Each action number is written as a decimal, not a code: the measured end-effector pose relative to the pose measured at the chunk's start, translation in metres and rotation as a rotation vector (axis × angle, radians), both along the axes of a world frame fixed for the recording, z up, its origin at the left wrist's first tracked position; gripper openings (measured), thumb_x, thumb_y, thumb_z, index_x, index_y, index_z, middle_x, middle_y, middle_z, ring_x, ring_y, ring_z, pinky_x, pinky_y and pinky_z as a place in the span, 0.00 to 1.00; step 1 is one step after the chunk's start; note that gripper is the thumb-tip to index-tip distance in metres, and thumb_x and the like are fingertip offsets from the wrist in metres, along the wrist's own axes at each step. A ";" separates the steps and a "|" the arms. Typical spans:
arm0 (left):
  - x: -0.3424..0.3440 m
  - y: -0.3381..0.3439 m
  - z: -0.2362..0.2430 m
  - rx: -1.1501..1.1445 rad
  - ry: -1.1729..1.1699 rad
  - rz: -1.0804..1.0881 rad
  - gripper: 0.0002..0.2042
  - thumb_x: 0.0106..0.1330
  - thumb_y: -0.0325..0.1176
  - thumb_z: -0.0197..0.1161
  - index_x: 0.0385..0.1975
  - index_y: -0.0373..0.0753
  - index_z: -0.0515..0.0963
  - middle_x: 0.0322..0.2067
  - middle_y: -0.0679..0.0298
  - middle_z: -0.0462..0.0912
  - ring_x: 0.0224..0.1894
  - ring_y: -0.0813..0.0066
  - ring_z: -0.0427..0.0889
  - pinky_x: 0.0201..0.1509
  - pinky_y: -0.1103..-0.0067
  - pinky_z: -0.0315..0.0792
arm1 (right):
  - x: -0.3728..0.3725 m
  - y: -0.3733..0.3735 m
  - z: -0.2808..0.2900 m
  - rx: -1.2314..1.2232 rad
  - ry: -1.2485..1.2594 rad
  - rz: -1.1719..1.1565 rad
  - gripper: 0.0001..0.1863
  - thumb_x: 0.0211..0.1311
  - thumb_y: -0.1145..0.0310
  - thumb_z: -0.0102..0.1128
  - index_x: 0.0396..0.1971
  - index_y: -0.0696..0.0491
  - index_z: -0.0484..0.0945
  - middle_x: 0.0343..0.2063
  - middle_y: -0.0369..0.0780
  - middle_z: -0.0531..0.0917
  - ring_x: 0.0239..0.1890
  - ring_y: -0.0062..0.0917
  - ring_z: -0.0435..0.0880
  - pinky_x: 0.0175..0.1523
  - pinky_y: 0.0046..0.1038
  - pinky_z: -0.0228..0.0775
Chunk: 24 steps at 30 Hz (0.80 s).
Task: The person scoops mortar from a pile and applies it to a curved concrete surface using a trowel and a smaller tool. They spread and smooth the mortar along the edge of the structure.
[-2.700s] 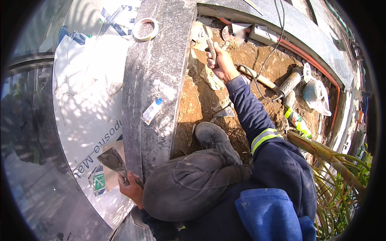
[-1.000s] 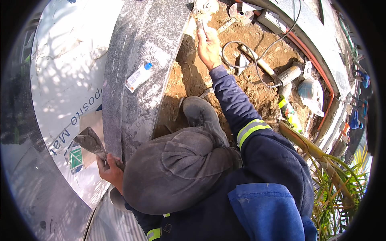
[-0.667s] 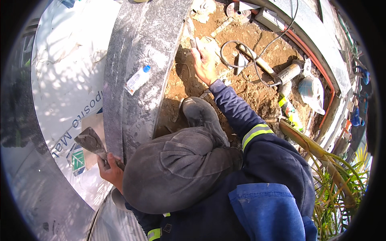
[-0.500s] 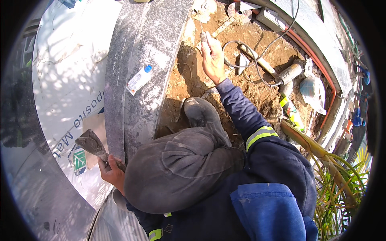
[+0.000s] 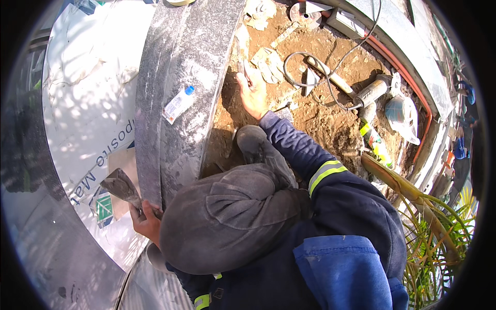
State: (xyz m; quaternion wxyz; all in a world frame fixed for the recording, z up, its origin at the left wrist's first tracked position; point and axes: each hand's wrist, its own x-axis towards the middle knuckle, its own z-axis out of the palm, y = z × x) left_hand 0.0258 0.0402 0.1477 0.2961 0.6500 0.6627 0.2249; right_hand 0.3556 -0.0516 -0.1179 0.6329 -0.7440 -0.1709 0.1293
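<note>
The two hands are well apart, each closed on a tool; the left hand (image 5: 147, 219), at the lower left, grips the handle of a wide-bladed scraper (image 5: 121, 186), whose dusty blade points up and to the left over a white printed sheet (image 5: 98, 119); the right hand (image 5: 253, 96), arm stretched forward, holds a slim tool (image 5: 241, 66) between thumb and fingers above the bare soil (image 5: 323, 124), close to the edge of a grey stone ledge (image 5: 178, 142); the tool's far end is hard to make out against the bright ground.

On the ledge, between the two hands, lies a white tube (image 5: 176, 107) with a blue cap; just beyond the right hand a crumpled cream cloth-like piece (image 5: 268, 65) rests on the soil; to its right lie a looped dark cable (image 5: 285, 70) and a grey cylindrical power tool (image 5: 373, 93); near that are a clear plastic container (image 5: 402, 118) and a bottle (image 5: 378, 147) with a bright green part; an orange pipe (image 5: 395, 61) runs behind them along the border.
</note>
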 end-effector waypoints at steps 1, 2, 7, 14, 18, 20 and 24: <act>0.000 0.002 0.000 0.006 -0.016 -0.001 0.19 0.73 0.37 0.65 0.56 0.30 0.75 0.18 0.67 0.76 0.20 0.84 0.72 0.25 0.85 0.62 | 0.001 -0.005 -0.007 -0.010 -0.128 -0.013 0.25 0.73 0.69 0.60 0.67 0.58 0.72 0.41 0.38 0.80 0.43 0.22 0.76 0.54 0.28 0.71; -0.005 0.000 0.002 0.024 -0.022 0.014 0.18 0.74 0.37 0.64 0.54 0.30 0.75 0.18 0.67 0.76 0.20 0.84 0.72 0.24 0.84 0.63 | 0.001 0.003 -0.001 0.056 -0.083 -0.018 0.25 0.73 0.69 0.60 0.67 0.58 0.72 0.41 0.38 0.80 0.42 0.22 0.76 0.54 0.28 0.71; 0.008 -0.001 0.004 -0.024 -0.082 0.093 0.13 0.74 0.35 0.63 0.47 0.31 0.75 0.17 0.66 0.75 0.19 0.81 0.72 0.23 0.82 0.65 | 0.031 0.026 0.032 0.155 0.010 -0.130 0.25 0.72 0.68 0.62 0.66 0.59 0.73 0.40 0.38 0.79 0.42 0.23 0.75 0.51 0.28 0.72; -0.003 0.007 0.000 -0.054 -0.073 -0.003 0.10 0.74 0.32 0.60 0.45 0.31 0.75 0.20 0.64 0.76 0.22 0.80 0.74 0.28 0.83 0.68 | -0.016 0.017 0.000 0.044 -0.044 -0.099 0.26 0.71 0.66 0.64 0.66 0.58 0.74 0.44 0.39 0.79 0.47 0.24 0.77 0.55 0.26 0.71; 0.004 0.024 -0.001 -0.100 -0.150 -0.144 0.14 0.72 0.30 0.62 0.51 0.28 0.76 0.29 0.61 0.81 0.31 0.76 0.80 0.38 0.80 0.73 | 0.014 -0.029 0.017 -0.088 -0.200 0.055 0.24 0.73 0.68 0.61 0.66 0.57 0.74 0.46 0.40 0.79 0.48 0.24 0.78 0.56 0.27 0.72; 0.026 0.043 -0.003 0.008 -0.092 -0.342 0.19 0.68 0.28 0.65 0.55 0.24 0.75 0.39 0.54 0.85 0.41 0.66 0.84 0.46 0.73 0.76 | 0.045 -0.038 0.066 -0.135 -0.423 0.110 0.23 0.75 0.69 0.58 0.67 0.56 0.73 0.46 0.39 0.79 0.46 0.23 0.79 0.54 0.27 0.73; 0.099 0.068 0.021 0.235 0.169 -0.777 0.24 0.64 0.29 0.70 0.58 0.24 0.75 0.48 0.43 0.84 0.51 0.54 0.84 0.57 0.71 0.74 | 0.075 -0.030 0.212 -0.133 -0.436 0.590 0.21 0.72 0.78 0.59 0.64 0.58 0.76 0.44 0.40 0.79 0.44 0.23 0.79 0.50 0.23 0.73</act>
